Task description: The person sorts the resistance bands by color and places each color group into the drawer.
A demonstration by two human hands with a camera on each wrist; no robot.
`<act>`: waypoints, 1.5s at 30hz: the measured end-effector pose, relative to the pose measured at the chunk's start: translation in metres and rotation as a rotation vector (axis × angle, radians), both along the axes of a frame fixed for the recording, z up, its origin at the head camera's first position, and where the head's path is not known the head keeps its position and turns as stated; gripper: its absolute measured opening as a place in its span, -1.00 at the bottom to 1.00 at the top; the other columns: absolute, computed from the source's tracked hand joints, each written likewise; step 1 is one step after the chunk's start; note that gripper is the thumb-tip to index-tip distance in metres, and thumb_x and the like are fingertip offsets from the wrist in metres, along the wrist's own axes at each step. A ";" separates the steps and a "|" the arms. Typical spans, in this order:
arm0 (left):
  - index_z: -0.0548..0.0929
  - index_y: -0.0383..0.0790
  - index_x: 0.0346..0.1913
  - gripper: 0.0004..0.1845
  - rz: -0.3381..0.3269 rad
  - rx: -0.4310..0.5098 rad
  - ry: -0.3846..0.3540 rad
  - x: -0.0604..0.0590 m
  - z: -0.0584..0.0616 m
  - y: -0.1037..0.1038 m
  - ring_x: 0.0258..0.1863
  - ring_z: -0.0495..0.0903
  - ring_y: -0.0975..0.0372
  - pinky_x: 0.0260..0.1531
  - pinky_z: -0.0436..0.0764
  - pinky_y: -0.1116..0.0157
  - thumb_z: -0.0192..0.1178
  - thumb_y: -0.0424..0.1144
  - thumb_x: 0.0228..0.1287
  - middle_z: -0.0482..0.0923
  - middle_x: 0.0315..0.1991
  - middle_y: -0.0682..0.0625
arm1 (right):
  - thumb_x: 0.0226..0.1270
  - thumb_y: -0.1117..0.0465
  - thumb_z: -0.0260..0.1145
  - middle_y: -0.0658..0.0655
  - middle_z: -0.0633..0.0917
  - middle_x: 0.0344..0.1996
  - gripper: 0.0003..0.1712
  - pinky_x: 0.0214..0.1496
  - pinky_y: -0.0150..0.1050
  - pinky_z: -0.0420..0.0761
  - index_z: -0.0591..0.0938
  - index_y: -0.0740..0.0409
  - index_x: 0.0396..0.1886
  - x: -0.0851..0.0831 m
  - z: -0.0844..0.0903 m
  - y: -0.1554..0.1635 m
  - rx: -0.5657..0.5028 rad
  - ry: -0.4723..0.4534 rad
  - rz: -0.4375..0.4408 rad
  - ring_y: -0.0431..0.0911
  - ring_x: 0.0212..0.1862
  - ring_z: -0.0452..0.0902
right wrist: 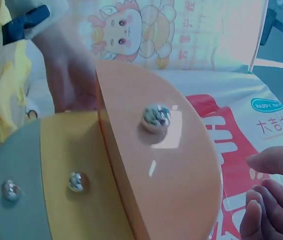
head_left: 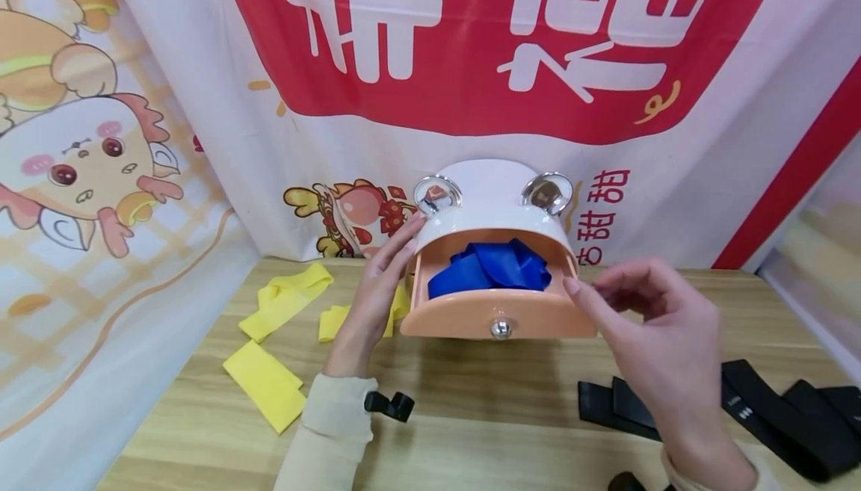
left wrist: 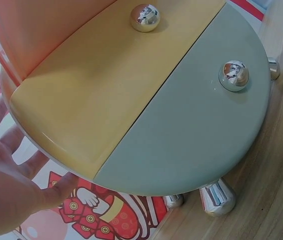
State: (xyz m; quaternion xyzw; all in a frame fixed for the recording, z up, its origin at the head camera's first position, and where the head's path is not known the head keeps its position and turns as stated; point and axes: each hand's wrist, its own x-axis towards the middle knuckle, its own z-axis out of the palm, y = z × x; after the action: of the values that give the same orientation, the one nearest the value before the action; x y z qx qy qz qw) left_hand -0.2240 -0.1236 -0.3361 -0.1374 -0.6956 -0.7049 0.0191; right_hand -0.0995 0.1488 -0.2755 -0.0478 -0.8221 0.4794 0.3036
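Observation:
A rounded white cabinet (head_left: 498,199) with two shiny silver rings on top stands against the backdrop. Its peach top drawer (head_left: 451,319) is pulled out, and a bundled blue cloth strip (head_left: 498,267) lies inside. Below it, the yellow drawer (left wrist: 91,95) and grey-green drawer (left wrist: 186,120) are closed, each with a silver knob. My left hand (head_left: 377,289) rests against the cabinet's left side with its fingers extended. Beside the drawer's right end, my right hand (head_left: 662,334) hovers with loosely bent fingers; nothing shows between thumb and fingers in the right wrist view.
Several yellow strips (head_left: 265,386) lie on the wooden table (head_left: 471,416) at the left. Black folded straps (head_left: 783,416) lie at the right, partly behind my right hand. A printed cloth backdrop (head_left: 222,140) rises behind the cabinet and along both sides.

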 end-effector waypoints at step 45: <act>0.41 0.23 0.37 -0.57 0.002 -0.008 -0.005 0.002 0.001 0.000 0.47 0.11 0.31 0.42 0.18 -0.07 -0.02 0.01 0.48 0.26 0.40 0.38 | 0.02 0.17 0.53 -0.10 0.69 -0.44 -0.74 -0.36 -0.48 0.65 0.62 0.09 -0.34 -0.012 -0.067 -0.060 0.292 0.451 0.201 -0.28 -0.46 0.61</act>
State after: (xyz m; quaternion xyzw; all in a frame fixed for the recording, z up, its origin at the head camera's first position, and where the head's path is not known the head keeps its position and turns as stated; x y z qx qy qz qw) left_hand -0.2224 -0.1235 -0.3353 -0.1350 -0.6988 -0.7022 0.0177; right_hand -0.1110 0.0890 -0.3422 0.1861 -0.7946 0.3822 0.4335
